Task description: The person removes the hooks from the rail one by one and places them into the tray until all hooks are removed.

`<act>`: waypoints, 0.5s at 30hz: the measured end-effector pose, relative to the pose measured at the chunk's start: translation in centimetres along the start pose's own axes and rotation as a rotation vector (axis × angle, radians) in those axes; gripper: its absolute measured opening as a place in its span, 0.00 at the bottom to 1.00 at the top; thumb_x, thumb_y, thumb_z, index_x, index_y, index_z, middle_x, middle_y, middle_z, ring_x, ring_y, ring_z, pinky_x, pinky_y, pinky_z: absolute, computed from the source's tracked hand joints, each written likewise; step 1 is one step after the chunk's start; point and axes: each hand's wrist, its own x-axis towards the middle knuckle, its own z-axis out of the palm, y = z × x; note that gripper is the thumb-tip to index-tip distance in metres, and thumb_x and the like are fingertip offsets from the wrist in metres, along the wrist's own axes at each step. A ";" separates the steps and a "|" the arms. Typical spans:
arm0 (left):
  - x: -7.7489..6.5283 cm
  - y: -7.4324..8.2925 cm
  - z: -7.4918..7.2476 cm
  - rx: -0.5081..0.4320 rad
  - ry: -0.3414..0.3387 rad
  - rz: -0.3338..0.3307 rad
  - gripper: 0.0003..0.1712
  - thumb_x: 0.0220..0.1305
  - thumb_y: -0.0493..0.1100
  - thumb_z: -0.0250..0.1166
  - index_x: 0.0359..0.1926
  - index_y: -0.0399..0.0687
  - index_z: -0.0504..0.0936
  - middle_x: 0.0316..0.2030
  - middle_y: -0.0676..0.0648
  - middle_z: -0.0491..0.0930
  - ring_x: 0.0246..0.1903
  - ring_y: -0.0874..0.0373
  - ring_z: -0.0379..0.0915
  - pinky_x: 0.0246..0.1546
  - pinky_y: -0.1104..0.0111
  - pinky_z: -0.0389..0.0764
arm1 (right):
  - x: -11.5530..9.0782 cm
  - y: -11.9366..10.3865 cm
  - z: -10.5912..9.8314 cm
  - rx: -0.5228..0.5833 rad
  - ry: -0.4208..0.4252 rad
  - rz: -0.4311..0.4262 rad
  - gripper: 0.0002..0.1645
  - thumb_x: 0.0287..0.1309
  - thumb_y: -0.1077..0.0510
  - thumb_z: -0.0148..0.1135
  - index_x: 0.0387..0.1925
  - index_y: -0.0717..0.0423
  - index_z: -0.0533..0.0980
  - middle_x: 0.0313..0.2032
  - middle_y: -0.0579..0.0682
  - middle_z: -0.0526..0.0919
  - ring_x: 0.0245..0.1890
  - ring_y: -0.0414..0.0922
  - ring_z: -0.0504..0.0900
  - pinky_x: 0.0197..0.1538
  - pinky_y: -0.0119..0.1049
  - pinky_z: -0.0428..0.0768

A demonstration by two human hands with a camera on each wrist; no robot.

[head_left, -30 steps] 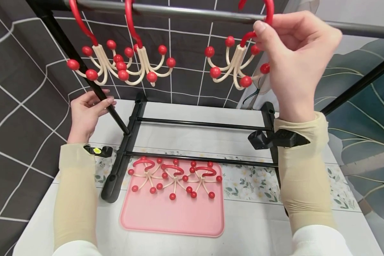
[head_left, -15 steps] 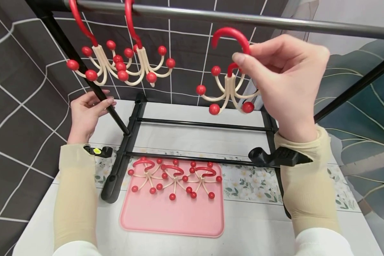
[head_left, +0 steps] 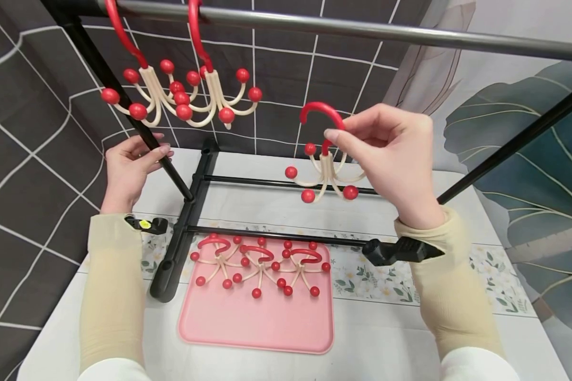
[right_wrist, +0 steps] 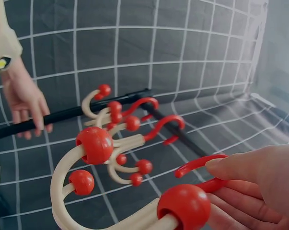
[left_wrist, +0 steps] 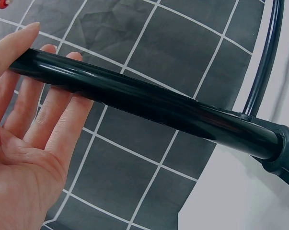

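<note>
My right hand (head_left: pixel 395 159) pinches the red hook of a multi-arm hanger (head_left: pixel 326 172) with cream arms and red ball tips, held upright below the rail. The right wrist view shows the thumb and fingers on this red hook (right_wrist: pixel 197 165). My left hand (head_left: pixel 131 169) holds the black side post (left_wrist: pixel 120 91) of the rack, thumb in front and fingers behind. Two similar hangers, one at the far left (head_left: pixel 150 92) and one beside it (head_left: pixel 214 95), hang on the rack's top rail (head_left: pixel 362 32). Several matching hangers (head_left: pixel 262 264) lie on a pink tray (head_left: pixel 257 330).
The rack's lower crossbars (head_left: pixel 276 236) run just behind the tray over the white table (head_left: pixel 376 338). A flower-patterned strip (head_left: pixel 376 275) crosses the table. Dark gridded cloth (head_left: pixel 24 159) rises at the left and back, and a leaf-patterned curtain (head_left: pixel 529 153) hangs on the right.
My right hand has lifted the hanger off the top rail and brought it down and to the left. My left hand has stayed on the post.
</note>
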 end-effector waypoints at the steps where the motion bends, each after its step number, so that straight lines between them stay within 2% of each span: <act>1: 0.0 0.0 0.0 -0.003 0.000 -0.002 0.19 0.57 0.30 0.76 0.51 0.31 0.85 0.36 0.44 0.87 0.34 0.57 0.87 0.39 0.72 0.85 | -0.2 0.2 0.1 -0.001 -0.019 0.018 0.08 0.53 0.62 0.79 0.35 0.61 0.88 0.31 0.49 0.89 0.25 0.42 0.85 0.25 0.30 0.74; 6: 0.0 0.0 0.1 -0.007 0.000 0.000 0.20 0.57 0.29 0.75 0.51 0.29 0.84 0.35 0.45 0.87 0.33 0.57 0.87 0.39 0.72 0.85 | -1.3 1.3 0.5 -0.009 -0.099 0.078 0.10 0.54 0.59 0.79 0.36 0.59 0.87 0.31 0.48 0.88 0.28 0.43 0.87 0.29 0.32 0.79; 15: 0.1 -0.1 0.2 0.000 0.006 0.014 0.18 0.58 0.28 0.74 0.50 0.31 0.85 0.36 0.45 0.87 0.33 0.58 0.87 0.37 0.72 0.85 | -3.6 4.4 1.6 0.010 -0.213 0.144 0.08 0.55 0.61 0.78 0.35 0.59 0.86 0.32 0.46 0.88 0.28 0.48 0.87 0.30 0.31 0.82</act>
